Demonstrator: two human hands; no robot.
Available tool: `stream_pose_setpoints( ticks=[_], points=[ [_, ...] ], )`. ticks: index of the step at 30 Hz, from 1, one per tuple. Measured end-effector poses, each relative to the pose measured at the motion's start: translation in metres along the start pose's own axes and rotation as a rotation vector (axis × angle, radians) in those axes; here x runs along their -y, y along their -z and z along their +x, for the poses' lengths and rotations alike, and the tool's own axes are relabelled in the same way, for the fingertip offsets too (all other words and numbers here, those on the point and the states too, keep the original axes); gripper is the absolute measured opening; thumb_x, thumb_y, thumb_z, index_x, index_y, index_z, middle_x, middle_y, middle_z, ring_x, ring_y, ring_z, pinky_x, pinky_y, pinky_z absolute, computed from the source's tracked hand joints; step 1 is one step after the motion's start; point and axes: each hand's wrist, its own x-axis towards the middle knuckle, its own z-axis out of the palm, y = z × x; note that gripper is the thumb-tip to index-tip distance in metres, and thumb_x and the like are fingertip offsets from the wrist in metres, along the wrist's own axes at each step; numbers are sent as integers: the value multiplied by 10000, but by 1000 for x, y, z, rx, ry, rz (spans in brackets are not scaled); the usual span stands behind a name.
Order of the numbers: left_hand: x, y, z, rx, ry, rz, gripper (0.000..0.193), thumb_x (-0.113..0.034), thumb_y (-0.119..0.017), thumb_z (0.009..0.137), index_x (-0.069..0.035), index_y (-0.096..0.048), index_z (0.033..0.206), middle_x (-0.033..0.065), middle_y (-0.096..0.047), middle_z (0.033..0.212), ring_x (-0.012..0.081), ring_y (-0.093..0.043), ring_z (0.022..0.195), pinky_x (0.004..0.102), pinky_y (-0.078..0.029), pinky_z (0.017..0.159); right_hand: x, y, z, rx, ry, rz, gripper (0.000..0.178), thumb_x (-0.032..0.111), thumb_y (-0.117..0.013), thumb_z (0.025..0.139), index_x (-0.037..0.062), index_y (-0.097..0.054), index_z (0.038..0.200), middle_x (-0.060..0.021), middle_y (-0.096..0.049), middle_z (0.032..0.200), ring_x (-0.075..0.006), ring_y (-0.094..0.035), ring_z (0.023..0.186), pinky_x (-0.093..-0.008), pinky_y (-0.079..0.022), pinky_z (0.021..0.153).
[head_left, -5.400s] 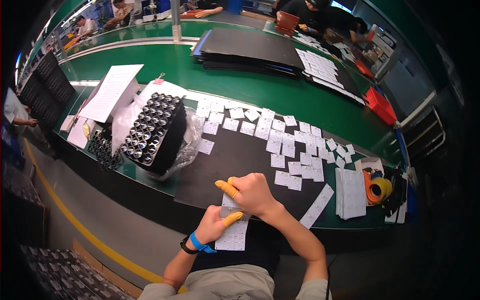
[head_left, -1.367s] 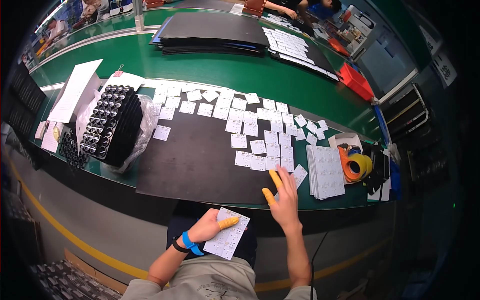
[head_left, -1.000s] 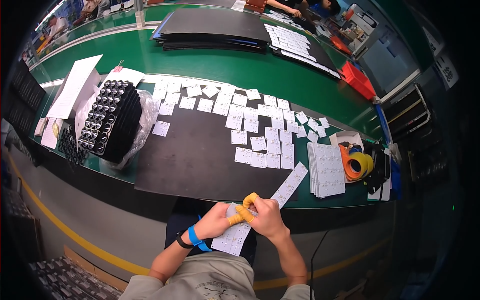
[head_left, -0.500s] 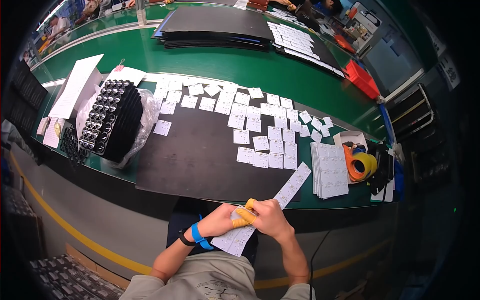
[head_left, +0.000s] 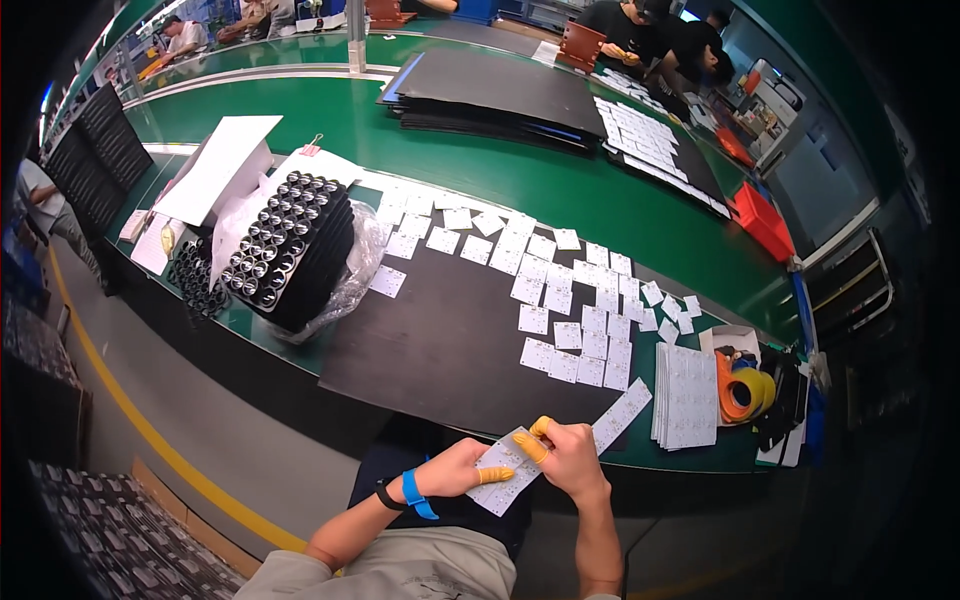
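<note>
Both my hands hold one white perforated sheet of small cards over my lap, near the table's front edge. My left hand grips its lower left part, my right hand pinches its upper right part; both wear yellow finger cots. A narrow white strip of cards lies on the table edge just right of my right hand. Several small white square cards lie in rows on the black mat in front of me.
A stack of white card sheets and rolls of orange and yellow tape sit at the right. A black tray of round metal parts in a plastic bag stands at the left. Other people work at the far end of the green table.
My right hand left the mat, came back to the sheet in my left hand, and both now grip it. A narrow strip now lies on the table edge.
</note>
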Motion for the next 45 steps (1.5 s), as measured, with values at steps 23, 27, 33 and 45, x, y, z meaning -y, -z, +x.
stream_pose_setpoints(
  ticks=[23,27,33,45],
  points=[
    [-8,6,-17,-91,-145,-10,305,-262,-694,983,20,-716,1094,38,-730,880,68,-592,797,289,-520,748,55,7,20,-49,203,-323,354,261,-815,789,78,-575,604,-112,-533,520,-312,-529,448,-415,-395,446],
    [-22,3,-21,-125,-248,189,321,-265,-704,969,35,-711,1083,105,-735,819,103,-621,708,300,-527,695,47,9,26,-61,5,-155,262,214,-807,810,16,-667,712,-138,-608,575,-311,-607,496,-380,-450,481],
    [-9,3,-12,-189,-195,53,282,-223,-695,977,31,-705,1101,61,-726,825,66,-587,719,284,-521,680,45,3,19,-115,58,-125,171,130,-794,817,-13,-702,834,-162,-686,712,-307,-672,600,-344,-493,533],
    [-8,6,-9,-151,-113,-32,307,-211,-691,983,38,-694,1163,38,-738,930,53,-630,799,257,-532,721,12,-14,9,-188,216,-170,198,140,-834,775,5,-711,848,-95,-638,618,-276,-608,503,-344,-467,494]
  ],
)
